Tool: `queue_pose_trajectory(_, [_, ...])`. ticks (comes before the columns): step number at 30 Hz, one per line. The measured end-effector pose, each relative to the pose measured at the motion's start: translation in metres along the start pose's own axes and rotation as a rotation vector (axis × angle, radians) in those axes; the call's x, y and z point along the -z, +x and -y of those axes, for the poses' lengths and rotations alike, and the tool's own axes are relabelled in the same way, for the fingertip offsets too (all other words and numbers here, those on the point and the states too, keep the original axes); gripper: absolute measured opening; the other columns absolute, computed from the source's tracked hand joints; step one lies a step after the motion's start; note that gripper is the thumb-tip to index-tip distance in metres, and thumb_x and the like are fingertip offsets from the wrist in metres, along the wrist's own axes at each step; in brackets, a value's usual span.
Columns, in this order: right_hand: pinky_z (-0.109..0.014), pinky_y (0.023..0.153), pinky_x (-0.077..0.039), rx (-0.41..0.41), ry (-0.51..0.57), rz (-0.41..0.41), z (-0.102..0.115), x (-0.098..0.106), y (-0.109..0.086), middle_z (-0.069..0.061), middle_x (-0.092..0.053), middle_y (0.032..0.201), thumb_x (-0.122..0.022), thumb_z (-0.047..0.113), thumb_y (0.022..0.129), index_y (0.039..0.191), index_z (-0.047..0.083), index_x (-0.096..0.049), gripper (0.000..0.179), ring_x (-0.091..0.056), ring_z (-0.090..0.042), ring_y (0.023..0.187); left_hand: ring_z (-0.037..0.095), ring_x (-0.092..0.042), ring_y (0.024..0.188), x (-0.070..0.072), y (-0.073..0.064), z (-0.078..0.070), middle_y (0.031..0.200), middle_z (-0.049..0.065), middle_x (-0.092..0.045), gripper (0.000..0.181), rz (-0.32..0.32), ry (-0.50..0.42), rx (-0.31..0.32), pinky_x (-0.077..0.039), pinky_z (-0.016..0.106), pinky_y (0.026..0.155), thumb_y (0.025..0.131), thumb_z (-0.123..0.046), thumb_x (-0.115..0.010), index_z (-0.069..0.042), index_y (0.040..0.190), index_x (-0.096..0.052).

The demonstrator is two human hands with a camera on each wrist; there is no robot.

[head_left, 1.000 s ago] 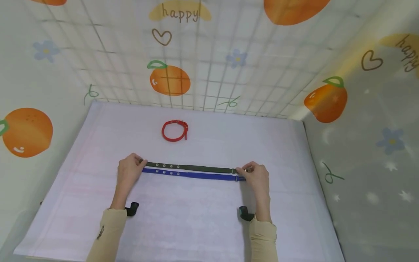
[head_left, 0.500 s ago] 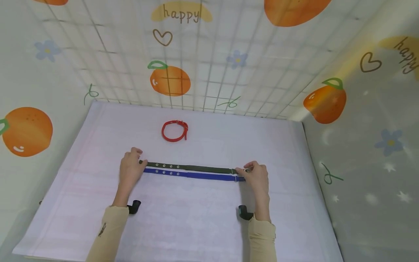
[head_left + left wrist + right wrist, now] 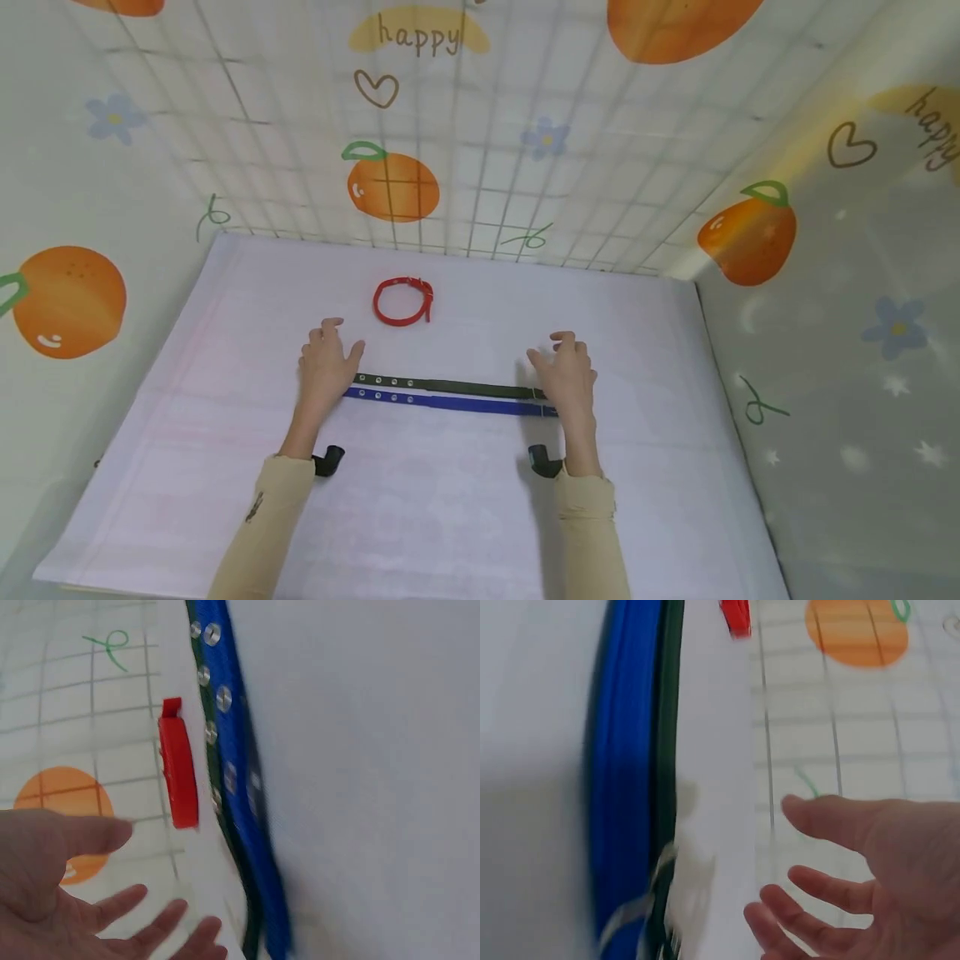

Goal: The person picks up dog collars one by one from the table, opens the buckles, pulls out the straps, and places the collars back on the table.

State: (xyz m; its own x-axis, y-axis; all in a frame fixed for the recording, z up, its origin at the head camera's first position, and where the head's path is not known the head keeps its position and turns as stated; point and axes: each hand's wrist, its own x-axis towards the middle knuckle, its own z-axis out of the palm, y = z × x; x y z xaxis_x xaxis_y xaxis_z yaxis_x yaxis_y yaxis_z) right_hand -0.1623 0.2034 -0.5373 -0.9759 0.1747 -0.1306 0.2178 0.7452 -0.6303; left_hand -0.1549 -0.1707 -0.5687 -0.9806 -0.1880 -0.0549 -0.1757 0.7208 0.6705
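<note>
Two collars lie stretched out side by side on the white table: a dark green collar (image 3: 480, 388) behind and a blue collar (image 3: 472, 404) in front. Metal eyelets dot their left halves, and buckle hardware sits toward the right. My left hand (image 3: 327, 367) is over their left ends, fingers spread and holding nothing; it hides the tips. Over the buckle ends, my right hand (image 3: 567, 375) is likewise spread and covers part of them. Farther back lies a red collar (image 3: 402, 322), buckled into a ring. Both wrist views show bare palms beside the blue and green straps.
A white cloth covers the table (image 3: 420, 517). Behind it rises a grid panel (image 3: 480, 167) under a sheer curtain printed with oranges, with curtained sides left and right. A black wrist-worn device (image 3: 328, 461) shows at the left wrist, another black device (image 3: 544, 461) at the right.
Both hands have let go of the green collar's ends, opened, and moved inward and toward the back. The green, blue and red collars stay where they were.
</note>
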Motion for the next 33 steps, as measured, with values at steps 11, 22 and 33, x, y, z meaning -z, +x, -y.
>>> queue_pose_trajectory(11, [-0.054, 0.088, -0.059, 0.181, -0.067, -0.007, 0.064, -0.051, 0.029, -0.020, -0.073, 0.124, -0.065, 0.037, 0.108, 0.140, 0.001, -0.057, 0.049, -0.072, -0.040, 0.106, 0.051, -0.054, 0.134, -0.019, 0.028, -0.033, 0.152, 0.030, -0.049, 0.056, -0.001, -0.189, -0.038, -0.050, 0.063, 0.108, 0.110, -0.027, -0.057, -0.002, 0.158, -0.042])
queue_pose_trajectory(22, [-0.047, 0.081, -0.063, 0.245, 0.018, -0.012, 0.096, -0.095, 0.049, -0.020, -0.076, 0.116, -0.063, 0.033, 0.110, 0.133, -0.003, -0.061, 0.043, -0.076, -0.035, 0.097, 0.050, -0.046, 0.146, -0.034, 0.050, -0.045, 0.158, 0.032, -0.044, 0.057, -0.024, -0.336, 0.046, -0.044, 0.063, 0.118, 0.108, -0.026, -0.058, -0.005, 0.159, -0.043])
queue_pose_trajectory(33, [-0.041, 0.078, -0.063, 0.187, 0.072, 0.047, 0.117, -0.124, 0.056, -0.022, -0.074, 0.112, -0.063, 0.031, 0.109, 0.133, -0.005, -0.060, 0.043, -0.072, -0.030, 0.088, 0.051, -0.046, 0.146, -0.034, 0.062, -0.048, 0.155, 0.034, -0.048, 0.058, -0.031, -0.306, 0.097, -0.040, 0.062, 0.122, 0.108, -0.022, -0.058, 0.001, 0.159, -0.042])
